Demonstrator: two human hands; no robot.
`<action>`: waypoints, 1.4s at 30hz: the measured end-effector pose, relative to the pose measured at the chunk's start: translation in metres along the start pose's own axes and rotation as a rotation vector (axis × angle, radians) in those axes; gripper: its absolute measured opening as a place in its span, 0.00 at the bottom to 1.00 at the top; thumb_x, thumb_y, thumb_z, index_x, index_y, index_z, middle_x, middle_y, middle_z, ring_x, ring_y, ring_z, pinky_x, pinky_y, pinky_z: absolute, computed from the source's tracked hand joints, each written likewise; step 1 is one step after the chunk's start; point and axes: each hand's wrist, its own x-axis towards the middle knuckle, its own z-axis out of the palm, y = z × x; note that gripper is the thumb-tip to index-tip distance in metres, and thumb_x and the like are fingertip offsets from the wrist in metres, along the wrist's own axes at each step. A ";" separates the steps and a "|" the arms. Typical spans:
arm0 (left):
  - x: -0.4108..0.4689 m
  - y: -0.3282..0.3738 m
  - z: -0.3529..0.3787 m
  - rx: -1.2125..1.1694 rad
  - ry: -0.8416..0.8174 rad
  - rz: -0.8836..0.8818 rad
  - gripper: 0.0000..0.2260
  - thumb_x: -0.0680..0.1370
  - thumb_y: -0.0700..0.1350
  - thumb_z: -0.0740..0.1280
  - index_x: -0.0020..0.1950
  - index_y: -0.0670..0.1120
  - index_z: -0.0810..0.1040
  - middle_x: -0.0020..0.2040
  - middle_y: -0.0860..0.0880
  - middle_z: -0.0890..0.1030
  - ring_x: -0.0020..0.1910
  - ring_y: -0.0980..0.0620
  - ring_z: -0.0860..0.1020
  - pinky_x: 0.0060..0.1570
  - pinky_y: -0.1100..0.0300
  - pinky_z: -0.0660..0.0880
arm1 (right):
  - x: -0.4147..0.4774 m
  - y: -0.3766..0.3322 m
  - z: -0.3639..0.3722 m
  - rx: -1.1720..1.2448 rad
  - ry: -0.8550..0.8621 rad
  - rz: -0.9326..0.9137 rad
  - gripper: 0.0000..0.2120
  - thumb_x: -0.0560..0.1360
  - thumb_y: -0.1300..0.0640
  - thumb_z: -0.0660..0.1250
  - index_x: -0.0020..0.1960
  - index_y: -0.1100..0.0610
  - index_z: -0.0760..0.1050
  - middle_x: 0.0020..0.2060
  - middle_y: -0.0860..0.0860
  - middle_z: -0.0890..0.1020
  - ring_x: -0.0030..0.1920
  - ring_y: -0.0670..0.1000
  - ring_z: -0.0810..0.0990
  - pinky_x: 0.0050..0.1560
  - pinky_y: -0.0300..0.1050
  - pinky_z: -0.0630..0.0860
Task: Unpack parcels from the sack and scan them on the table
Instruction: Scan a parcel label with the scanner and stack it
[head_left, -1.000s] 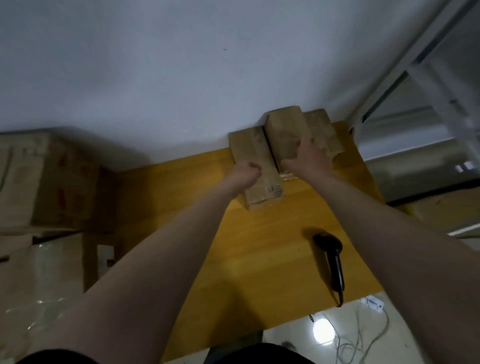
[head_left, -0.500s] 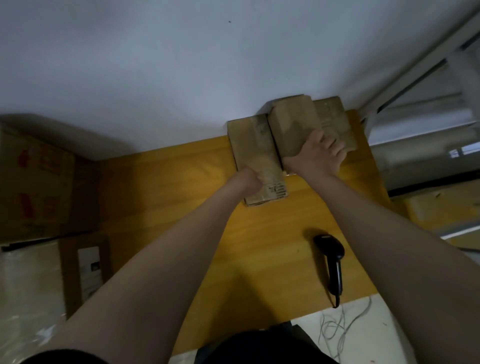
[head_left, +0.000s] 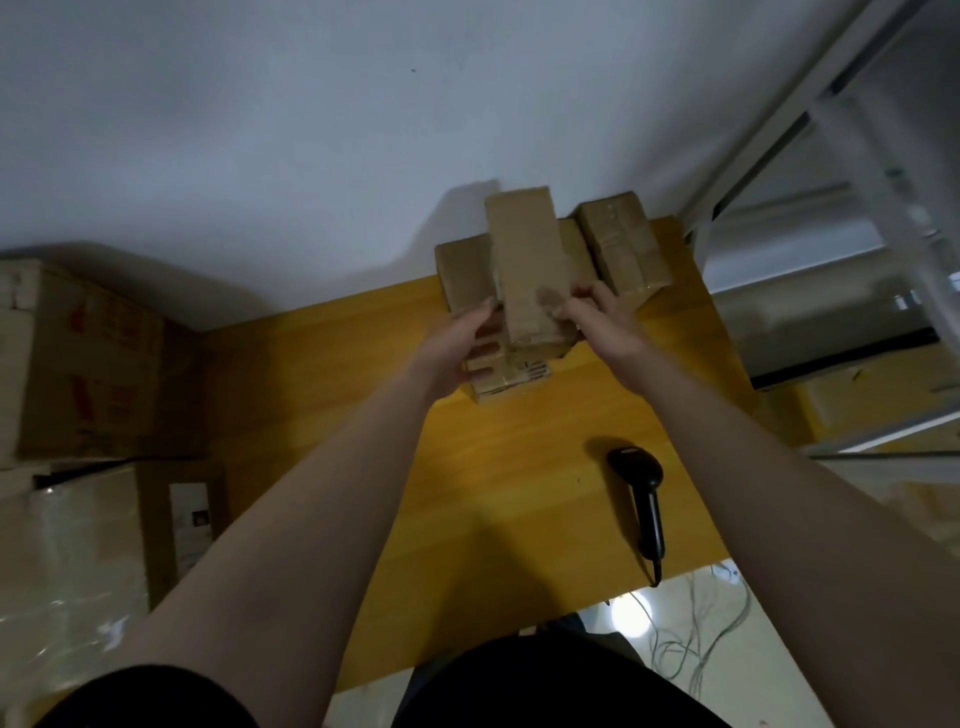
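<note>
Several brown cardboard parcels lie at the far edge of the yellow table (head_left: 519, 467), against the white wall. Both my hands hold the near end of a long taped parcel (head_left: 524, 260), which is raised and tilted above the others. My left hand (head_left: 467, 345) grips it from the left, thumb on top and fingers underneath. My right hand (head_left: 597, 317) pinches its right side. Under it lie a flat parcel (head_left: 460, 273) and one with a printed label (head_left: 519, 376). A third parcel (head_left: 623, 244) lies to the right. No sack is in view.
A black handheld scanner (head_left: 641, 488) lies on the table at the near right, its cable running off the edge. Large cardboard boxes (head_left: 78, 364) stand stacked to the left of the table. A white metal rack (head_left: 831, 156) stands at the right.
The long parcel lay flat among the others; both hands now hold it lifted and tilted. My left hand left the left parcel and moved to the long one.
</note>
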 end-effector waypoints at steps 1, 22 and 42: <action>-0.002 -0.004 0.001 -0.015 0.007 0.000 0.15 0.82 0.59 0.66 0.65 0.53 0.81 0.61 0.54 0.83 0.60 0.50 0.81 0.51 0.50 0.79 | -0.003 0.006 -0.001 0.003 0.022 -0.017 0.10 0.78 0.49 0.66 0.59 0.47 0.74 0.54 0.47 0.78 0.54 0.48 0.78 0.45 0.42 0.72; -0.009 -0.090 0.014 -0.029 -0.070 -0.124 0.23 0.75 0.43 0.77 0.68 0.47 0.75 0.65 0.49 0.81 0.60 0.46 0.80 0.61 0.44 0.77 | -0.036 0.142 -0.028 -0.480 0.407 0.694 0.31 0.79 0.47 0.66 0.77 0.54 0.59 0.76 0.58 0.64 0.75 0.63 0.61 0.74 0.60 0.59; -0.179 -0.205 0.066 -0.075 0.450 0.111 0.36 0.70 0.52 0.81 0.75 0.50 0.70 0.61 0.53 0.82 0.57 0.50 0.81 0.52 0.48 0.68 | -0.188 0.110 -0.048 -0.013 -0.145 0.134 0.09 0.76 0.50 0.74 0.52 0.53 0.80 0.33 0.53 0.81 0.27 0.54 0.80 0.30 0.46 0.75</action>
